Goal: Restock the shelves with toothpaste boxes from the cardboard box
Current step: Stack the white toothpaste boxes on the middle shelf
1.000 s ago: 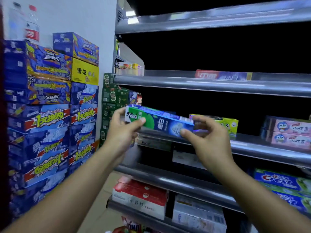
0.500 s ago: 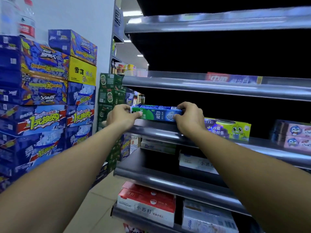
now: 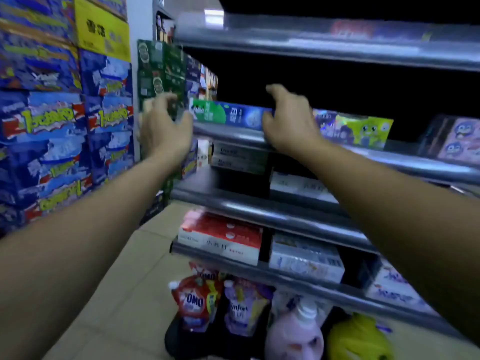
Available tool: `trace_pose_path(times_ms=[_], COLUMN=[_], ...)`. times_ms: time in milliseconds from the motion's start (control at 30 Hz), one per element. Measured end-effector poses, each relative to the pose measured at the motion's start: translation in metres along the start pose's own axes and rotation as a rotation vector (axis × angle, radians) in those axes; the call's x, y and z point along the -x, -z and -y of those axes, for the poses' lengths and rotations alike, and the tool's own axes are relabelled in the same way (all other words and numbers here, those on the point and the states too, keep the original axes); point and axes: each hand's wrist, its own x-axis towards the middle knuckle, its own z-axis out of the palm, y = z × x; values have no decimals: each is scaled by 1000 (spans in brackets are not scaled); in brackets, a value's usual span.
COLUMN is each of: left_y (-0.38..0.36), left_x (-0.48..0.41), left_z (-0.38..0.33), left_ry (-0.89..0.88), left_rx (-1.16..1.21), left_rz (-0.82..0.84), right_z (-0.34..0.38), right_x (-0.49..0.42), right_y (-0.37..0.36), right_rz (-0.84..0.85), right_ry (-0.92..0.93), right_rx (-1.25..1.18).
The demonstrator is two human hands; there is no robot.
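A green and blue toothpaste box lies lengthwise at the front left of the middle shelf. My left hand hovers just off the box's left end with its fingers loosely spread and holds nothing. My right hand is at the box's right end: its thumb touches the front face and its fingers arch above the top, clear of it. The view is blurred. The cardboard box is out of view.
A yellow-green toothpaste box and pink penguin boxes sit further right on the same shelf. Stacked blue cartons wall off the left. Lower shelves hold red-white boxes. Detergent pouches and a purple bottle stand on the floor.
The box went from being carried in both hands in front of the shelf to lying on it. Both hands have loosened off its ends. The view has tipped downward.
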Motion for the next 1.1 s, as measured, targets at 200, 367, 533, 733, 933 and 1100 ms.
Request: trace_pose_path(times_ms=[200, 367, 533, 733, 933, 1100], left_y=[22, 6, -7, 14, 17, 23], left_x=[147, 284, 367, 426, 437, 433], left_z=[29, 57, 84, 120, 144, 156], left_ry=[-195, 192, 540, 544, 695, 763], left_rx=[342, 369, 111, -440, -657, -565], left_rz=[46, 337, 605, 1034, 1328, 1391], right_z=[-31, -84, -132, -168, -183, -192], right_x=[124, 253, 353, 429, 469, 476], right_y=[7, -15, -52, -88, -103, -106], right_rz=[-211, -7, 219, 291, 295, 336], right_ry=[119, -84, -384, -651, -733, -753], right_rx=[-165, -415, -550, -757, -871, -879])
